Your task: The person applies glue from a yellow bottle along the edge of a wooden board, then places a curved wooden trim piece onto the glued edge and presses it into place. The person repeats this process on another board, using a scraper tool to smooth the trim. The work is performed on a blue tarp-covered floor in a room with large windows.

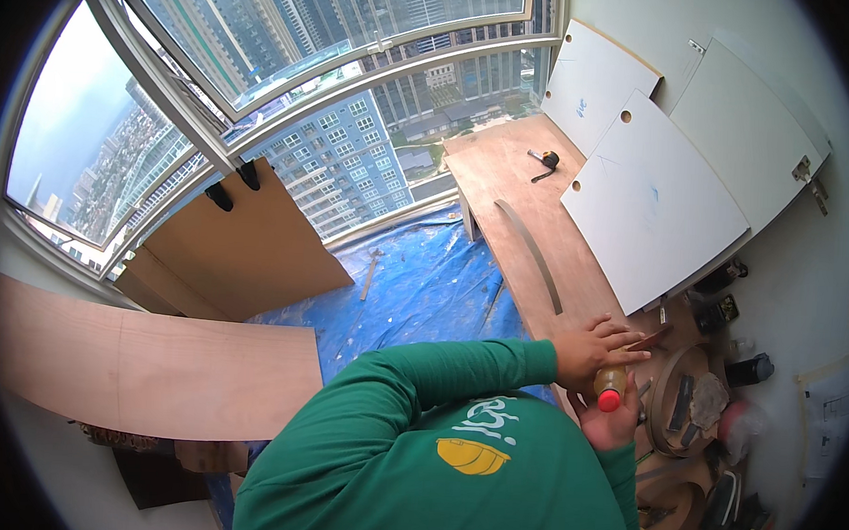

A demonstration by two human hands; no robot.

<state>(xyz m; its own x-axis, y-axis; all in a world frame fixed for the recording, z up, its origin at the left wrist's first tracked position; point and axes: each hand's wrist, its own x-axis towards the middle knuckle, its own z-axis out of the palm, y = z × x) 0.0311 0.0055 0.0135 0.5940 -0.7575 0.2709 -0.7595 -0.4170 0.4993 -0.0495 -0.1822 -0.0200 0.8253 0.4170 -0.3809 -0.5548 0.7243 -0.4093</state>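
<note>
A small yellowish, see-through bottle (611, 379) with a red cap lies between my two hands, its cap end toward me. My left hand (586, 353) reaches across its far end with the fingers stretched out and apart. From below and the right, my right hand (612, 425) cups the bottle, thumb along its side; most of those fingers are hidden. Just past my left fingertips shows a flat reddish-brown piece (655, 339), which I cannot make out. Beneath both hands is the near end of the wooden board tabletop (542, 185).
A curved strip (534, 256) and a tape measure (546, 162) lie on the board. White panels (650, 209) lean on the right wall. Right of my hands stands a round wooden tub (665, 399) with tools. A hammer (371, 274) lies on blue sheeting (423, 293); a plywood sheet (155, 367) is left.
</note>
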